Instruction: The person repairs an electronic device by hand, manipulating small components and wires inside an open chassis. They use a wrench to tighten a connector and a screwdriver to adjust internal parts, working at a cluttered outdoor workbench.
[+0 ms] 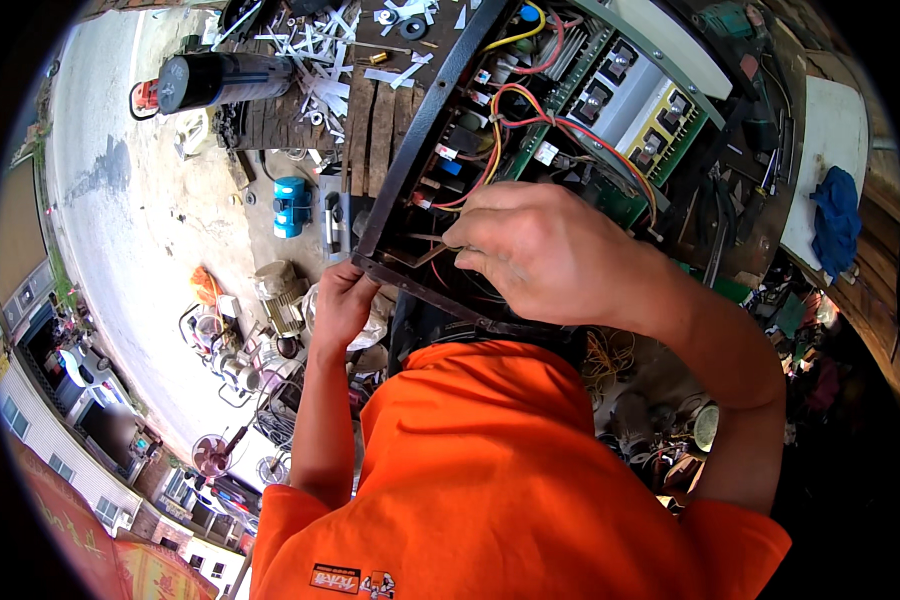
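In front of me, an opened dark metal case (410, 165) lies tilted on the bench. Its inside shows green circuit boards (638, 130) with silver heat sinks and several red and yellow wires (497, 150). My left hand (344, 305) is closed on the near left corner of the case frame, thumb and fingers around the edge. Over the near end of the case, my right hand (545, 245) is closed in a pinch. A thin, light-coloured piece sticks out at its fingertips, beside a bent copper-coloured strip (433, 258); the fingers hide what kind of piece it is.
Paper strips (320, 60), washers and a dark spray can (220, 82) lie on the wooden bench (375, 130) at far left. Hand tools (720, 215) and a blue cloth (836, 220) lie right. A blue motor (291, 207), a fan and cables stand on the left floor.
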`<act>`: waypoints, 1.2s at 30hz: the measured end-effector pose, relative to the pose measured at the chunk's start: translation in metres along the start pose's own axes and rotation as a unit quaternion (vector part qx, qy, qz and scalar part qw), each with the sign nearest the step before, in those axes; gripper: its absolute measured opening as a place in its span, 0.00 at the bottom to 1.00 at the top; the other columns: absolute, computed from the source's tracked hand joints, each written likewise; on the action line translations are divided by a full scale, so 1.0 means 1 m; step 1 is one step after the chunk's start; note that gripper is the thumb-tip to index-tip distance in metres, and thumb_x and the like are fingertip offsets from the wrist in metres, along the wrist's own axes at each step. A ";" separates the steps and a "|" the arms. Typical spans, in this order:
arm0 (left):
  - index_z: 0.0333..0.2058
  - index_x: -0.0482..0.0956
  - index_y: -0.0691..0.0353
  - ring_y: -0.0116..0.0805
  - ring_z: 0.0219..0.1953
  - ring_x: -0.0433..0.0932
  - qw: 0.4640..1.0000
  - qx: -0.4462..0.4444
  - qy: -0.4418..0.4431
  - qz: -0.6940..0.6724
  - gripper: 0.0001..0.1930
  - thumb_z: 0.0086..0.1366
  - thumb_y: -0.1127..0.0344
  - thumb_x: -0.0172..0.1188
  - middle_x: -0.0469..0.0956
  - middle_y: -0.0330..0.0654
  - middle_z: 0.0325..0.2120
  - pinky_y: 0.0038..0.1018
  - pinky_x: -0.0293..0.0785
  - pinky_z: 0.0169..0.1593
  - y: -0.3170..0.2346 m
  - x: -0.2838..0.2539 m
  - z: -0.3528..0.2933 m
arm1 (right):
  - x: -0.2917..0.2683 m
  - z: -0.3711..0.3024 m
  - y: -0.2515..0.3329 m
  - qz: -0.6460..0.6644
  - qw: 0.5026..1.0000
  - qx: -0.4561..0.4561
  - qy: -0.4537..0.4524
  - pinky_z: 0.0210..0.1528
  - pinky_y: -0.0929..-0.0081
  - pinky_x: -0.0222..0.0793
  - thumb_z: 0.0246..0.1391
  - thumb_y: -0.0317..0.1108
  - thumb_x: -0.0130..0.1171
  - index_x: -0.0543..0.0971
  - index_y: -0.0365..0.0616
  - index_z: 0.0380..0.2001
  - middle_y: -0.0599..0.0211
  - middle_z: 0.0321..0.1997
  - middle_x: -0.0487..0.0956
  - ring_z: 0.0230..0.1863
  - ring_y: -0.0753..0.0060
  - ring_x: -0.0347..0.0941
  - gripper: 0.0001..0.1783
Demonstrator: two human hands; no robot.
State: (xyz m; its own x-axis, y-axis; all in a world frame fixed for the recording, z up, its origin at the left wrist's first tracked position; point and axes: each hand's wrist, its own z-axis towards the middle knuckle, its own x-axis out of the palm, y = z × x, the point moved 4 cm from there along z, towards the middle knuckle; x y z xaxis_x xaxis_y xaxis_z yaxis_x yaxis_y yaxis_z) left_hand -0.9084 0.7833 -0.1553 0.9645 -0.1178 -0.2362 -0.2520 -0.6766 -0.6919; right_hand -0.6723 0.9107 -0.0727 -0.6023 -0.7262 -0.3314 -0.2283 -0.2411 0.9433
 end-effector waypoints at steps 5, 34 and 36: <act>0.33 0.82 0.65 0.15 0.26 0.66 1.000 0.011 0.001 -0.029 0.06 0.64 0.70 0.57 0.78 0.28 0.24 0.17 0.62 0.30 -0.004 0.003 -0.001 | -0.001 -0.007 -0.001 -0.023 1.000 -0.021 0.001 0.38 0.65 0.71 0.45 0.24 0.61 0.78 0.34 0.32 0.55 0.32 0.76 0.36 0.52 0.74 0.08; 0.32 0.82 0.65 0.15 0.24 0.64 1.000 0.010 0.005 0.013 0.06 0.61 0.70 0.60 0.75 0.28 0.21 0.17 0.61 0.28 -0.007 -0.003 0.003 | -0.023 -0.003 -0.005 0.005 0.993 -0.014 -0.117 0.32 0.62 0.69 0.46 0.22 0.59 0.74 0.37 0.28 0.56 0.27 0.75 0.30 0.52 0.74 0.05; 0.32 0.82 0.65 0.15 0.24 0.64 1.000 0.022 0.004 -0.005 0.06 0.61 0.70 0.59 0.75 0.28 0.21 0.17 0.61 0.28 -0.004 -0.003 0.004 | -0.024 -0.006 -0.008 0.019 0.992 -0.014 -0.121 0.32 0.63 0.69 0.46 0.22 0.59 0.75 0.37 0.28 0.56 0.27 0.75 0.31 0.52 0.74 0.05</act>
State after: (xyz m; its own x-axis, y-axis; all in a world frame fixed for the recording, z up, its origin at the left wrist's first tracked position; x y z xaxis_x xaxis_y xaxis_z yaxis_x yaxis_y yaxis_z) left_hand -0.9102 0.7892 -0.1548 0.9674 -0.1176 -0.2244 -0.2462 -0.6443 -0.7240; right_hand -0.6513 0.9261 -0.0726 -0.7769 -0.5601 -0.2877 -0.1826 -0.2368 0.9542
